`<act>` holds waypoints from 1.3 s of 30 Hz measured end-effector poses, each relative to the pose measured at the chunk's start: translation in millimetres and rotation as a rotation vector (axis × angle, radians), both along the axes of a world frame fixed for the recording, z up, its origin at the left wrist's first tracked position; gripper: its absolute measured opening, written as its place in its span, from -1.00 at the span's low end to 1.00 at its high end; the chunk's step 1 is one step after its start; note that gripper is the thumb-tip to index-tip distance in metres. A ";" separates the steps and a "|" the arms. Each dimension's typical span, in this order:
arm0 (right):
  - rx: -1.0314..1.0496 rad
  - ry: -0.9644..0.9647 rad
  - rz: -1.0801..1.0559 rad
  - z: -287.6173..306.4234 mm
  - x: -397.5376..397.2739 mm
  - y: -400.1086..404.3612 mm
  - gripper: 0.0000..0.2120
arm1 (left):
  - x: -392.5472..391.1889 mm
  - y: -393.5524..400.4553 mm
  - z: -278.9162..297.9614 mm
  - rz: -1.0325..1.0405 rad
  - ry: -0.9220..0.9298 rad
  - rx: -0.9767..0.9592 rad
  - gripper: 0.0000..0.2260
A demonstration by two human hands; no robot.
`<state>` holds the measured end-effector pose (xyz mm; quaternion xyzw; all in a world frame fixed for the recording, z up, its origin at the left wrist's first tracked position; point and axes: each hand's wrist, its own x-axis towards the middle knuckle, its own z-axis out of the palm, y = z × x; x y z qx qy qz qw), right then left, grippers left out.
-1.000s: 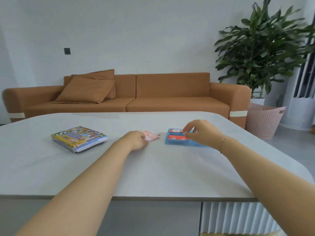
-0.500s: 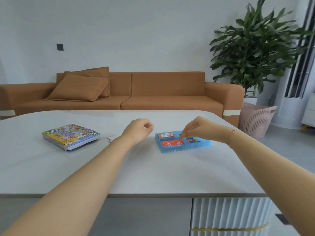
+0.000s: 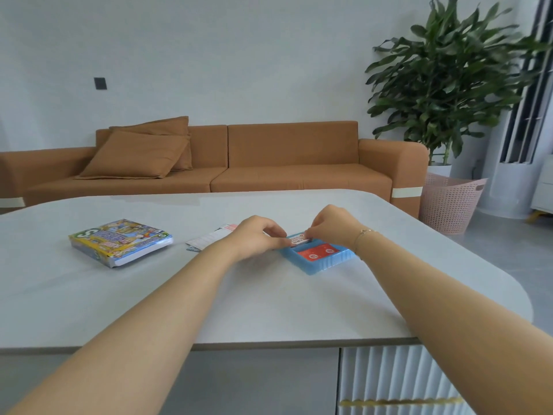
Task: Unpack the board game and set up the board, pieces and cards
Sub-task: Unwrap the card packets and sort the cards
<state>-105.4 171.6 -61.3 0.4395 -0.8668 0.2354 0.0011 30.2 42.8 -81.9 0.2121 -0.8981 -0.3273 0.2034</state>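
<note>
A blue plastic tray [image 3: 323,263] lies on the white table [image 3: 269,301], right of centre. A red card deck [image 3: 318,253] fills its near slot. In the far slot sits a white-faced card deck [image 3: 299,241]; my left hand [image 3: 257,236] and my right hand [image 3: 330,224] both pinch it with curled fingertips, one at each end. The colourful game box [image 3: 121,241] lies flat at the left. A folded pink and white sheet [image 3: 212,236] lies between the box and my left hand, partly hidden by my wrist.
Behind the table stands an orange sofa [image 3: 239,160] with cushions. A large potted plant [image 3: 449,79] and a pink laundry basket [image 3: 452,202] stand at the right on the floor. The table's rounded right corner is close to the tray.
My left hand moved right from above the folded sheet to the tray's far deck. My right hand shifted left from the tray's coloured pieces to that same deck.
</note>
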 end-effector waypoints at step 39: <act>-0.411 -0.530 0.127 22.2 8.9 4.2 -0.81 | 15.2 4.2 5.5 -0.089 0.094 0.353 -0.80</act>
